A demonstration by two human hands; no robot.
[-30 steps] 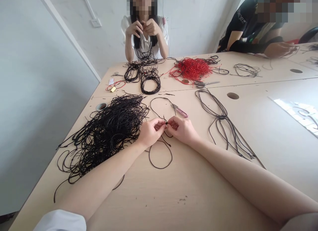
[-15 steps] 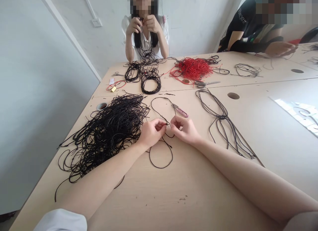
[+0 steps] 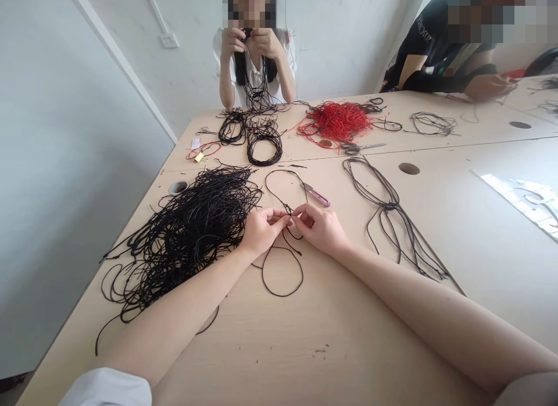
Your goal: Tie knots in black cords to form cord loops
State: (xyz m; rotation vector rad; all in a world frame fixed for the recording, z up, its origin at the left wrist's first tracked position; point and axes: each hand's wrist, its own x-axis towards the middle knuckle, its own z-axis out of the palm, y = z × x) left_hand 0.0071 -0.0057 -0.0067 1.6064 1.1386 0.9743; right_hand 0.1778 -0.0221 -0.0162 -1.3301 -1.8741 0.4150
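A thin black cord [image 3: 282, 295] lies in loops on the table, above and below my hands. My left hand [image 3: 265, 227] pinches part of it between thumb and forefinger. From the other side my right hand [image 3: 318, 224] pinches the same cord, its fingertips meeting those of my left hand. Small knots show just beyond the fingertips. Left of my left hand spreads a large tangled pile of black cords [image 3: 192, 225]. Pink-handled snips [image 3: 320, 196] lie just beyond my right hand.
A tied cord bundle [image 3: 389, 206] lies right, a tape roll [image 3: 178, 188] left. Farther back are a red cord pile [image 3: 340, 121], black scissors [image 3: 353, 148] and coiled black cords [image 3: 264, 153]. Two people work across the table [image 3: 488, 220]; one holds black cords.
My right hand has moved slightly left, so the fingertips of both hands now meet at the cord. The person opposite has shifted both hands a little.
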